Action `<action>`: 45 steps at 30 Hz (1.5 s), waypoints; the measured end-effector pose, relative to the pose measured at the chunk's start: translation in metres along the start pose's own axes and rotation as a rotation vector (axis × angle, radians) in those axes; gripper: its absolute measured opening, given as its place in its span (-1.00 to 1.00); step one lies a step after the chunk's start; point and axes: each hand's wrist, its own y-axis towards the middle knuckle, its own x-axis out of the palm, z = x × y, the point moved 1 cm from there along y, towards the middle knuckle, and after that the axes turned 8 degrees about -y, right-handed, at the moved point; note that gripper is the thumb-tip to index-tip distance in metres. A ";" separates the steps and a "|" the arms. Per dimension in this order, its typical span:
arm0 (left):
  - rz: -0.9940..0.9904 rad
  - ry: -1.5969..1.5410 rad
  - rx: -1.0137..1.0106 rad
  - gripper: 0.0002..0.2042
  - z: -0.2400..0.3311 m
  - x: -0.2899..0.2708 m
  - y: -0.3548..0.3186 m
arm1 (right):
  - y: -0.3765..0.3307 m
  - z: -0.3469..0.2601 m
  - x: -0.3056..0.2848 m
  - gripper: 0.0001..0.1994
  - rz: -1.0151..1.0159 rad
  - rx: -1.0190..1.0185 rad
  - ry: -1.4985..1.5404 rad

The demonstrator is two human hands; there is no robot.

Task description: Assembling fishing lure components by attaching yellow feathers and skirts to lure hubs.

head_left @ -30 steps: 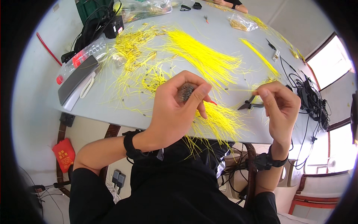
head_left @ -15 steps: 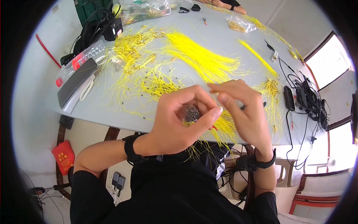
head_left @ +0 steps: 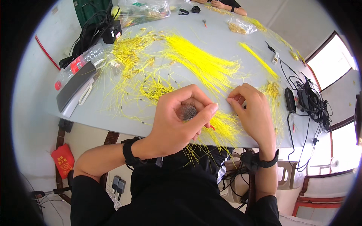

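Observation:
My left hand (head_left: 177, 120) is wrapped around a bundle of thin pieces with dark grey ends (head_left: 188, 112), and its thumb and forefinger press together at the tips. A small red tip (head_left: 212, 127) shows just below those fingers. To the right, apart from it, my right hand (head_left: 252, 109) is closed with thumb and forefinger together; whatever they pinch is too fine to make out. Beneath and between the hands lies a heap of yellow strands (head_left: 224, 130). Further off, a thick sheaf of straight yellow strands (head_left: 200, 62) is spread on the table.
Tangled yellow strands (head_left: 130, 51) and strands with small dark ends (head_left: 156, 90) cover the left. A plastic bottle (head_left: 81, 64) and grey box (head_left: 77, 88) stand at the left edge. Black cables (head_left: 311, 98) crowd the right. Another person's hands (head_left: 218, 3) are at the far side.
My right hand has drawn away to the right from the left hand's fingertips, and its fingers have curled in. My left hand has shifted slightly left, still holding the bundle.

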 end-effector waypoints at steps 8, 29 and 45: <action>-0.008 -0.009 -0.022 -0.93 -0.001 -0.001 0.001 | -0.001 0.006 0.005 -0.90 -0.014 -0.030 0.035; -0.102 0.204 -0.202 -0.77 -0.007 0.001 0.004 | -0.027 -0.037 -0.035 -0.86 -0.083 -0.134 0.282; -0.077 0.061 -0.215 -0.79 -0.005 -0.002 0.004 | -0.014 -0.026 -0.027 -0.79 0.087 -0.253 0.366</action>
